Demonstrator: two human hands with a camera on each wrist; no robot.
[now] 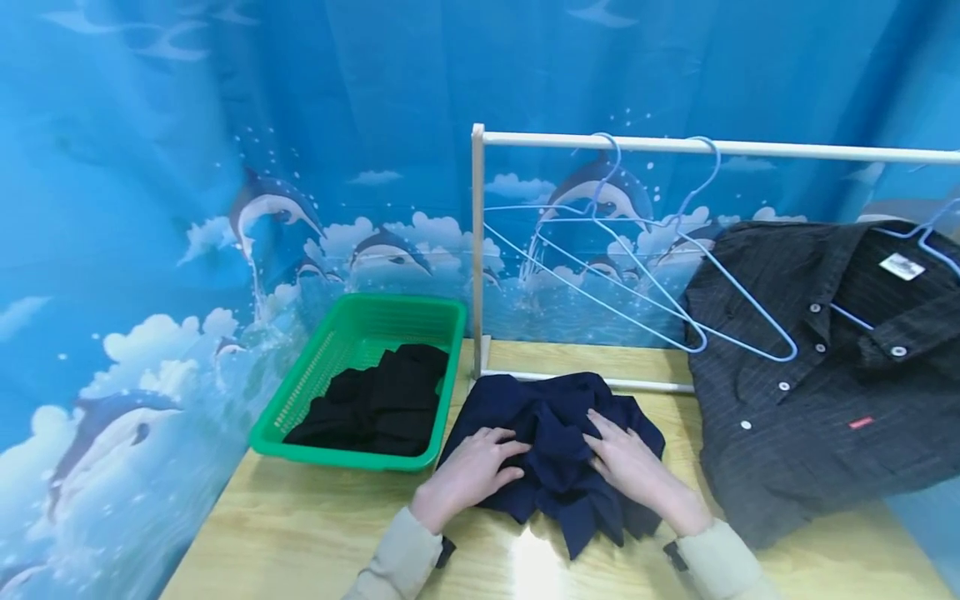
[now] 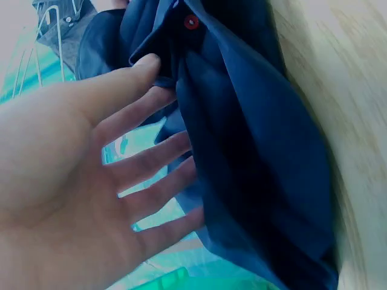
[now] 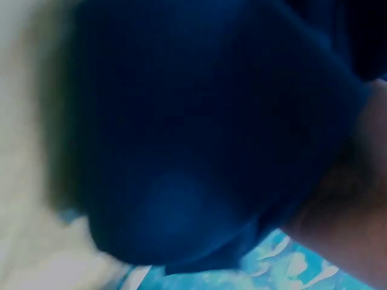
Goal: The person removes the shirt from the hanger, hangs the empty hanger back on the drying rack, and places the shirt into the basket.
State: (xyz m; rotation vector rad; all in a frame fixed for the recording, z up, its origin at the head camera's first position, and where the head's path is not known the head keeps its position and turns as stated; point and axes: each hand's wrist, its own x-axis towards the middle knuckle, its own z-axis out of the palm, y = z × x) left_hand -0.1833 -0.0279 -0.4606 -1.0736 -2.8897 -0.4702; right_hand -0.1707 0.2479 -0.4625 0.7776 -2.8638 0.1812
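A crumpled navy blue shirt [image 1: 558, 433] lies on the table between my two hands. One red button [image 2: 191, 22] shows on it in the left wrist view. My left hand [image 1: 474, 468] touches its left side, fingers spread and mostly straight, thumb tip beside a folded edge; their ends go behind the cloth in the left wrist view. On the shirt's right side rests my right hand [image 1: 628, 461], with its fingers extended over the folds. The right wrist view is blurred, and navy cloth [image 3: 199, 133] covers most of that hand there.
A green plastic basket [image 1: 262, 437] with black clothing [image 1: 378, 400] stands at the left. Behind the shirt rises a white rack [image 1: 525, 139] with two blue hangers [image 1: 705, 250]. A dark grey shirt [image 1: 795, 450] hangs at its right, over the wooden table [image 1: 300, 533].
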